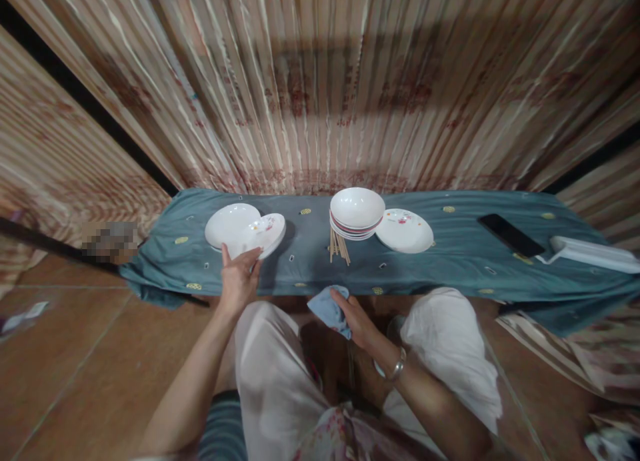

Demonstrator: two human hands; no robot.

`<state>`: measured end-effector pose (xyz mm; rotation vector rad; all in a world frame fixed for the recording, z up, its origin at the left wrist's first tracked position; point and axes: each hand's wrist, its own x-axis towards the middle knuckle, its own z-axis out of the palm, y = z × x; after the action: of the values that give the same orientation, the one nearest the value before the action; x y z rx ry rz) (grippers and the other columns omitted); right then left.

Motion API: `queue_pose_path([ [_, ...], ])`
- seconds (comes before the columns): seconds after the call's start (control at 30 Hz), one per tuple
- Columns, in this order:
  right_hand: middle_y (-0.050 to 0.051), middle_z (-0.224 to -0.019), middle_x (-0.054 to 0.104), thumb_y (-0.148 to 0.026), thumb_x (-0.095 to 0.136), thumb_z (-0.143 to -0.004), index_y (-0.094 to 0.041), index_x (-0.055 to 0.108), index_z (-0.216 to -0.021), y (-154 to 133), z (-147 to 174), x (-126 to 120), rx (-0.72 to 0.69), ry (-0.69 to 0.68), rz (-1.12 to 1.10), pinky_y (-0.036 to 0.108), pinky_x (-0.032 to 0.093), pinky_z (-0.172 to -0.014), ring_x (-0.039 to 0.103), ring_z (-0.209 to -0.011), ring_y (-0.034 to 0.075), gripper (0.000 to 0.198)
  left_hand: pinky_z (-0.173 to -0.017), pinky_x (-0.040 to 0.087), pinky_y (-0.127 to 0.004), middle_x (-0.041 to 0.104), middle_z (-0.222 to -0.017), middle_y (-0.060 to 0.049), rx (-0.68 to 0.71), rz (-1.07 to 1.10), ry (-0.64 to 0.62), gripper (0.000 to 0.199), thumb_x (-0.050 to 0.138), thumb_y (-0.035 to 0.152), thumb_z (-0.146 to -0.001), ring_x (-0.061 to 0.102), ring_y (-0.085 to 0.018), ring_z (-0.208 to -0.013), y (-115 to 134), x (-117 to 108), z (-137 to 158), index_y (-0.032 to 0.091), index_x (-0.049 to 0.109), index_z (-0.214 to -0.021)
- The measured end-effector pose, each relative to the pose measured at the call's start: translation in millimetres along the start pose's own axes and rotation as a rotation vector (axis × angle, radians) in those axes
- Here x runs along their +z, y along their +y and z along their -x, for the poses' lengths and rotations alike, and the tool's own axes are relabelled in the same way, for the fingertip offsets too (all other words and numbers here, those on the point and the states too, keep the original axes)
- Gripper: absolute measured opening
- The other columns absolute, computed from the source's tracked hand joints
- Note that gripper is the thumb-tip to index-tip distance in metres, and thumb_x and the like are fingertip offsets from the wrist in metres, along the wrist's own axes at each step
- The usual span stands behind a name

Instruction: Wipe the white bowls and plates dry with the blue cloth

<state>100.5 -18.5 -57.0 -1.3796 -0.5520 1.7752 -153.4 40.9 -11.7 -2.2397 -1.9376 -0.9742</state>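
My left hand (239, 281) is at the near edge of two white dishes on the left of the bench. Its thumb is up by the plain white plate (227, 224), and its fingers are at the near rim of a flowered plate (270, 231). This flowered plate sits tilted, overlapping the plain one's right side. A crumpled light blue cloth (327, 308) is gripped in my right hand (355, 320), just off the bench's front edge and above my lap. The undersides of both dishes are hidden.
White bowls (357, 208) stand stacked mid-bench, with several wooden chopsticks (339, 249) beside their base. Right of them lies another flowered plate (405, 231). A black phone (510, 234) and a white device (595, 253) lie farther right on the green cloth cover (300, 274). A curtain (320, 114) hangs behind.
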Motion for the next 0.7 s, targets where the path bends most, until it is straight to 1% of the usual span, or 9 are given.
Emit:
queue_pose_path([
  [0.1, -0.005, -0.062, 0.059, -0.063, 0.078, -0.055, -0.020, 0.058, -0.080, -8.7, 0.5, 0.3, -0.018, 0.007, -0.039, 0.020, 0.045, -0.040, 0.057, -0.050, 0.011, 0.054, -0.121, 0.005, -0.058, 0.076, -0.108, -0.009, 0.076, 0.068, -0.009, 0.031, 0.046, 0.033, -0.090, 0.072, -0.027, -0.095, 30.4, -5.6, 20.3, 0.021, 0.070, -0.104],
  [0.2, -0.006, -0.056, 0.057, -0.070, 0.072, -0.059, -0.020, 0.059, -0.079, -16.6, 1.7, -4.3, -0.068, -0.056, -0.068, 0.019, 0.043, -0.038, 0.054, -0.045, 0.010, 0.056, -0.122, 0.005, -0.058, 0.077, -0.106, -0.008, 0.197, 0.138, -0.036, 0.027, 0.046, 0.028, -0.092, 0.073, -0.026, -0.095, 58.0, -7.3, 41.1, 0.024, 0.070, -0.104],
  [0.3, -0.006, -0.052, 0.057, -0.075, 0.066, -0.061, -0.020, 0.061, -0.078, -23.4, 4.8, -12.5, -0.114, -0.119, -0.100, 0.018, 0.041, -0.037, 0.052, -0.042, 0.009, 0.058, -0.121, 0.003, -0.059, 0.078, -0.102, -0.006, 0.319, 0.191, -0.037, 0.026, 0.047, 0.020, -0.091, 0.073, -0.024, -0.094, 80.2, -4.7, 61.8, 0.025, 0.070, -0.103],
  [0.37, -0.004, -0.056, 0.061, -0.073, 0.067, -0.063, -0.021, 0.063, -0.081, -26.4, 8.8, -18.7, -0.130, -0.140, -0.126, 0.018, 0.042, -0.039, 0.057, -0.048, 0.010, 0.056, -0.121, 0.003, -0.059, 0.077, -0.104, -0.006, 0.384, 0.205, -0.061, 0.029, 0.048, 0.016, -0.091, 0.073, -0.023, -0.098, 91.4, -1.4, 74.6, 0.026, 0.069, -0.108],
  [0.43, -0.002, -0.061, 0.065, -0.066, 0.072, -0.061, -0.021, 0.065, -0.082, -27.0, 13.8, -25.2, -0.127, -0.122, -0.125, 0.018, 0.044, -0.042, 0.062, -0.054, 0.012, 0.050, -0.121, 0.003, -0.059, 0.076, -0.109, -0.006, 0.422, 0.227, -0.090, 0.033, 0.048, 0.013, -0.090, 0.072, -0.023, -0.102, 99.9, 2.2, 85.5, 0.027, 0.067, -0.113],
  [0.53, -0.002, -0.067, 0.068, -0.049, 0.079, -0.055, -0.020, 0.065, -0.081, -21.9, 21.1, -35.5, -0.128, -0.001, -0.095, 0.019, 0.049, -0.049, 0.063, -0.059, 0.013, 0.041, -0.120, 0.000, -0.061, 0.075, -0.112, -0.006, 0.444, 0.273, -0.113, 0.037, 0.047, 0.010, -0.090, 0.069, -0.023, -0.109, 109.2, 6.5, 97.8, 0.027, 0.065, -0.117],
  [0.6, -0.003, -0.070, 0.069, -0.041, 0.080, -0.054, -0.020, 0.066, -0.080, -15.7, 25.0, -42.3, -0.165, 0.082, -0.090, 0.019, 0.051, -0.056, 0.064, -0.064, 0.012, 0.037, -0.119, -0.003, -0.064, 0.075, -0.113, -0.006, 0.425, 0.296, -0.152, 0.039, 0.047, 0.010, -0.090, 0.064, -0.025, -0.118, 113.9, 7.9, 104.7, 0.029, 0.065, -0.118],
  [0.67, -0.003, -0.073, 0.070, -0.038, 0.078, -0.055, -0.020, 0.065, -0.079, -9.7, 28.4, -48.6, -0.210, 0.138, -0.112, 0.019, 0.052, -0.062, 0.065, -0.070, 0.012, 0.032, -0.117, -0.004, -0.067, 0.069, -0.125, -0.007, 0.343, 0.321, -0.192, 0.041, 0.050, 0.013, -0.090, 0.051, -0.028, -0.133, 117.6, 8.9, 112.3, 0.032, 0.061, -0.125],
  [0.7, -0.002, -0.074, 0.070, -0.037, 0.077, -0.056, -0.020, 0.065, -0.077, -7.3, 30.2, -51.6, -0.224, 0.162, -0.130, 0.020, 0.052, -0.063, 0.065, -0.072, 0.013, 0.030, -0.116, -0.004, -0.067, 0.062, -0.135, -0.008, 0.271, 0.344, -0.195, 0.045, 0.055, 0.017, -0.089, 0.041, -0.030, -0.140, 119.1, 9.8, 116.5, 0.032, 0.057, -0.131],
])
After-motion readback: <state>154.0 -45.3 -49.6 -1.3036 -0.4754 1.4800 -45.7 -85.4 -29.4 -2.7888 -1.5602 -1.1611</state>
